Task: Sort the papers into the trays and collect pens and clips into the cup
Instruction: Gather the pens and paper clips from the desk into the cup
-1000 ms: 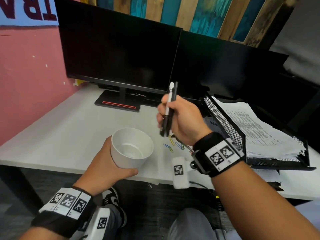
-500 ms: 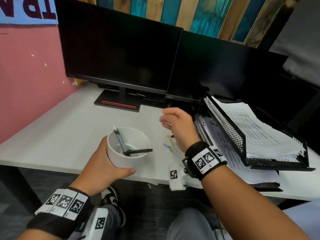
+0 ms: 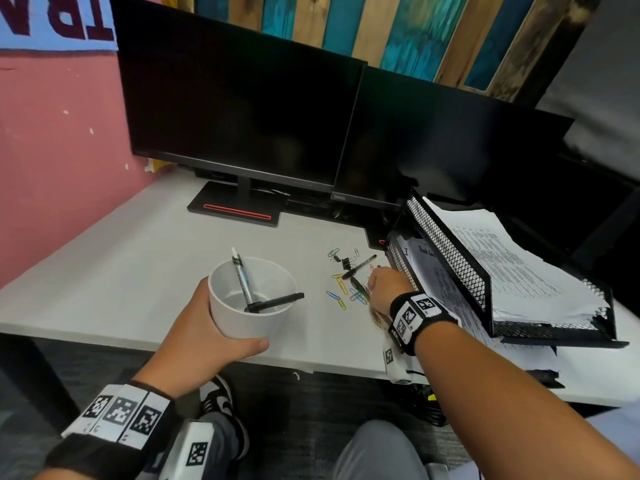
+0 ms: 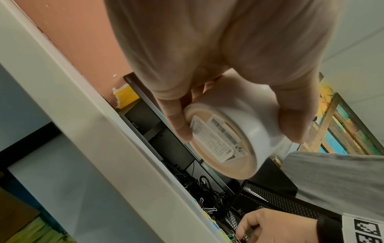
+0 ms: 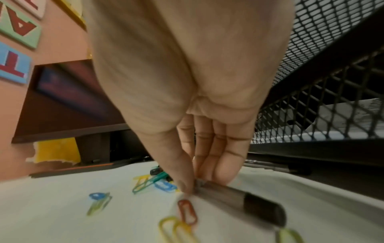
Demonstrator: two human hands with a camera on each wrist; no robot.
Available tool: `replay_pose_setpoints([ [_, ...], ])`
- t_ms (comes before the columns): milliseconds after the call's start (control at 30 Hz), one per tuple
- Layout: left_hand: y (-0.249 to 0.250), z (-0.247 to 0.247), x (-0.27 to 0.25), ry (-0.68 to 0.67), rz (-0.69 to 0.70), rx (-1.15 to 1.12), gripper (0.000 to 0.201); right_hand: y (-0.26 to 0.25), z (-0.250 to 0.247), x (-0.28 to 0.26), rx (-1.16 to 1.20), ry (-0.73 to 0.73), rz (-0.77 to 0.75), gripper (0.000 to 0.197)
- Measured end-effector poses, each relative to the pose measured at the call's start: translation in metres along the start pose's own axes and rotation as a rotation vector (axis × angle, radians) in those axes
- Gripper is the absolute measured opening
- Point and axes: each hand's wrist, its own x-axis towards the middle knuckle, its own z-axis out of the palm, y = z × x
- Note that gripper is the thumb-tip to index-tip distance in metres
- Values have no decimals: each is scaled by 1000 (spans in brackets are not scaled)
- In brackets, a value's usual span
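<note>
While held off the near edge of the worktop (image 3: 114, 271): white cup (image 3: 254, 318), upright, gripped by left hand (image 3: 194, 341), fingers (image 4: 176, 121) and thumb curled round its wall; barcode label on its underside in the left wrist view. Contents: two pens, one white-barrelled pen (image 3: 242, 277) leaning against the far rim, one black marker (image 3: 277, 301) lying across the near-right rim.

On the worktop, right of the cup: scatter of coloured paper clips (image 3: 337, 299), blue, yellow, green and red; black binder clip (image 3: 345, 262) beyond them; black pen (image 3: 358, 266) lying slantwise just past the clips.

At the right edge of the scatter: right hand (image 3: 386, 289), lowered to the surface, thumb and fingers (image 5: 207, 157) together, pinching a dark pen (image 5: 239, 199) with a black cap that lies flat on the worktop; grip seen only in the right wrist view, somewhat blurred, so the pen possibly not lifted at all.

Just beside that hand, to the right: two stacked black mesh trays (image 3: 450, 258), upper one tilted and holding a thick pile of printed papers (image 3: 512, 271), lower one holding further sheets (image 3: 443, 282).

Behind everything: two dark monitors (image 3: 235, 109); pink wall (image 3: 52, 150) at the left.
</note>
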Motion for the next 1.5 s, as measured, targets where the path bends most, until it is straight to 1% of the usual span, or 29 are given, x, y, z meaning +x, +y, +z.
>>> replay_pose_setpoints([
  [67,-1,-2,0,3,-1,-2,102,1,-1,1,61,5,8,34],
  [133,-1,-5,-1,10,-1,-6,103,1,-6,1,122,2,6,48],
  [233,-2,-9,-2,18,-9,-5,104,0,-20,2,108,-7,-79,69],
  [300,-3,-10,-3,24,-12,-1,105,0,-31,3,75,-13,-118,75],
  [367,-4,-11,-2,32,-17,3,106,0,-41,4,45,-19,-142,76],
  [467,-5,-12,-2,30,-16,12,106,-4,-51,6,-95,-36,-172,69],
  [500,-6,-13,-1,28,-16,15,106,-5,-51,8,-148,-56,-170,62],
  [600,-7,-14,-1,27,-21,19,107,-8,-45,16,-271,-93,-179,29],
  [633,-7,-14,-1,27,-20,19,106,-8,-41,21,-283,-85,-168,25],
  [733,-9,-16,1,24,-21,31,105,-10,-32,33,-223,-50,-114,23],
  [900,-12,-18,4,13,-24,36,106,-10,-19,51,-48,19,-39,23],
  [1000,-14,-20,6,16,-26,36,107,-14,-10,56,37,27,-62,19],
  [1100,-15,-21,7,17,-25,37,106,-23,-1,60,-14,-28,-100,20],
  [1233,-16,-21,6,28,-27,39,106,-30,8,64,-86,-104,-84,27],
  [1400,-16,-20,4,31,-37,41,105,-28,13,60,-94,-74,-35,27],
  [1500,-15,-19,4,25,-35,42,104,-23,8,56,-31,-75,-4,20],
])
